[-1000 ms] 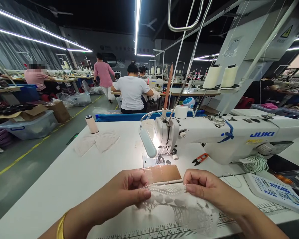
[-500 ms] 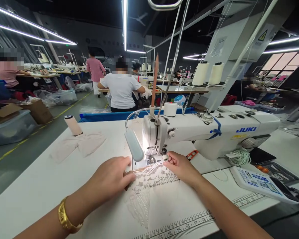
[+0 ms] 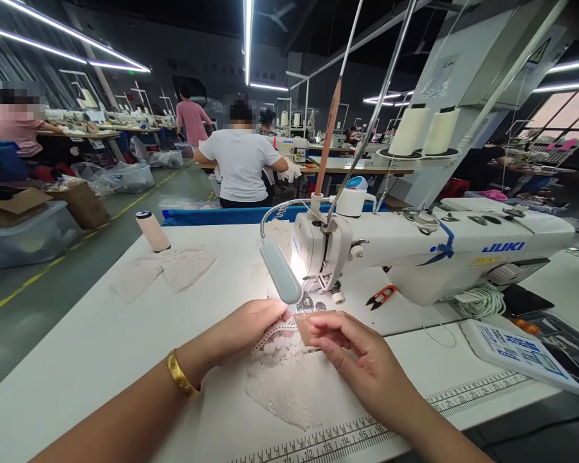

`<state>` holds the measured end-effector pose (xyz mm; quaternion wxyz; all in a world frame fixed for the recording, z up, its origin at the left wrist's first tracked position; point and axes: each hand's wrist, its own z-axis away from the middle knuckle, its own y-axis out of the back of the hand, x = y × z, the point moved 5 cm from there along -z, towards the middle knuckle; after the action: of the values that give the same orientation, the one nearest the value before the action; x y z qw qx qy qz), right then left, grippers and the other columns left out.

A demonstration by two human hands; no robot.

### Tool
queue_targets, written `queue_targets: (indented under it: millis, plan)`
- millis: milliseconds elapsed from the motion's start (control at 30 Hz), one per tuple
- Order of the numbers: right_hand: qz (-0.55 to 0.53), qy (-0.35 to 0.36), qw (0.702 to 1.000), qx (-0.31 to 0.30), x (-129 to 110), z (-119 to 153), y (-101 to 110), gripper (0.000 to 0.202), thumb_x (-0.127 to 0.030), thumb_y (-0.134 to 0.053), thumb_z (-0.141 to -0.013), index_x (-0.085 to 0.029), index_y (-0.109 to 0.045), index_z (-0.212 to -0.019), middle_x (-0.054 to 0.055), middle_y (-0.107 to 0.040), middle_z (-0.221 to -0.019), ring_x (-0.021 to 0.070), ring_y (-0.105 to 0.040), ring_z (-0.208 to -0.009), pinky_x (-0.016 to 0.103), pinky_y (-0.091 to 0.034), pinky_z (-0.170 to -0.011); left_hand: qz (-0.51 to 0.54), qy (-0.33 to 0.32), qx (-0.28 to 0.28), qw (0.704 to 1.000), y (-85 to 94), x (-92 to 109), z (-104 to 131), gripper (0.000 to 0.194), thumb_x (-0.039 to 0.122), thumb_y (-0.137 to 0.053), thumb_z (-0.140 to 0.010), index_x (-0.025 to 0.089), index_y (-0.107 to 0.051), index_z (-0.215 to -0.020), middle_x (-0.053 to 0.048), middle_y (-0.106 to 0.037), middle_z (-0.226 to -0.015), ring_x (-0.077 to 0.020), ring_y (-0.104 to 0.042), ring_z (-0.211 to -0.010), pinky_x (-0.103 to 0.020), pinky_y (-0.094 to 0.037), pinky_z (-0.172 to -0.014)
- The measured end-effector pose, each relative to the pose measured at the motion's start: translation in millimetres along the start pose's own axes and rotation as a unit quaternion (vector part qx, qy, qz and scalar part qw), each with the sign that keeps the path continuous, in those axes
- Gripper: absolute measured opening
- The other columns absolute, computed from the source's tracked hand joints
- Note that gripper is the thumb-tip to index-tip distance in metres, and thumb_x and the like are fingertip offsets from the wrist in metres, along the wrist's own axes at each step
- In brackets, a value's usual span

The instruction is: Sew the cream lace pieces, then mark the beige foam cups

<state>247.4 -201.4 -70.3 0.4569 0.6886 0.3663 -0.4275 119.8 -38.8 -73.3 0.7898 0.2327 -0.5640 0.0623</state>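
Note:
My left hand [image 3: 255,328] is closed on the upper edge of a white lace piece [image 3: 280,379], thumb on top, just in front of the sewing machine's needle area. The lace hangs toward me and lies on the white table. My right hand [image 3: 361,360] pinches a small flat tan piece [image 3: 306,331] at the lace's right side, fingers curled. Whether that piece is joined to the lace I cannot tell. Behind both hands stands the white sewing machine [image 3: 367,238]; its grey lamp [image 3: 280,271] hangs over the left fingertips and partly hides the needle area.
Orange-handled thread snips [image 3: 382,296] lie right of the needle area. A thread cone [image 3: 153,231] and pale fabric pieces [image 3: 188,267] are at the left. A printed ruler [image 3: 338,444] runs along the front edge, and a white control box [image 3: 521,357] sits at the right. Other people work beyond.
The lace has come away from the needle area toward me and turned. My right hand has moved from the machine's presser area down to the tan piece. The view has shifted slightly.

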Motion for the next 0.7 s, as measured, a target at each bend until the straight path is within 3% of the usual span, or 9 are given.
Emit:
queue_targets:
  millis: [100, 267, 400, 533, 700]
  plan:
    - [0.127, 0.049, 0.990, -0.023, 3.3, 9.2, 1.8, 0.019, -0.031, -0.051, -0.109, -0.029, -0.068, -0.115, 0.005, -0.071, -0.105, 0.0208, -0.068, -0.094, 0.033, -0.057, -0.080, 0.021, 0.037, -0.013, 0.999, 1.5, -4.4, 0.2, 0.048, 0.065, -0.047, -0.097, 0.021, -0.058, -0.081, 0.004, -0.046, -0.073, -0.0159, -0.040, -0.070, -0.028, -0.037, -0.068]
    - [0.242, 0.208, 0.941, -0.114, 8.8, 35.8, -23.0, 0.028, -0.011, -0.055, -0.099, -0.025, -0.060, -0.124, 0.005, -0.068, -0.101, 0.0200, -0.063, -0.087, 0.030, -0.055, -0.073, 0.039, 0.054, -0.031, 0.997, 3.4, -8.0, -1.5, 0.044, 0.059, -0.047, -0.095, 0.020, -0.064, -0.083, 0.004, -0.047, -0.068, -0.0160, -0.039, -0.067, -0.029, -0.035, -0.066]
    - [0.288, 0.210, 0.926, -0.125, 24.8, 44.9, -37.1, 0.016, -0.010, -0.056, -0.101, -0.023, -0.060, -0.110, 0.004, -0.063, -0.094, 0.0193, -0.056, -0.083, 0.029, -0.050, -0.069, 0.047, 0.039, -0.042, 0.997, 3.4, -4.9, 1.0, 0.039, 0.057, -0.060, -0.089, 0.021, -0.056, -0.073, 0.004, -0.047, -0.069, -0.0147, -0.040, -0.066, -0.029, -0.034, -0.064]
    - [0.286, 0.224, 0.928, -0.084, 33.6, 45.6, -40.0, 0.013, -0.012, -0.050, -0.106, -0.021, -0.059, -0.106, 0.004, -0.060, -0.090, 0.0182, -0.053, -0.081, 0.028, -0.046, -0.068, 0.048, 0.038, -0.049, 0.997, 0.0, -6.5, 1.9, 0.030, 0.042, -0.075, -0.077, 0.021, -0.056, -0.089, 0.008, -0.046, -0.062, -0.0144, -0.044, -0.061, -0.029, -0.037, -0.062]
    - [0.267, 0.261, 0.927, 0.016, 34.3, 44.9, -42.8, 0.020, -0.020, -0.042, -0.108, -0.022, -0.058, -0.097, 0.002, -0.057, -0.081, 0.0171, -0.047, -0.071, 0.028, -0.037, -0.061, -0.006, 0.003, -0.002, 1.000, -0.4, -7.9, -1.5, 0.028, 0.032, -0.064, -0.083, 0.022, -0.054, -0.107, 0.009, -0.050, -0.066, -0.0137, -0.042, -0.060, -0.028, -0.035, -0.059]
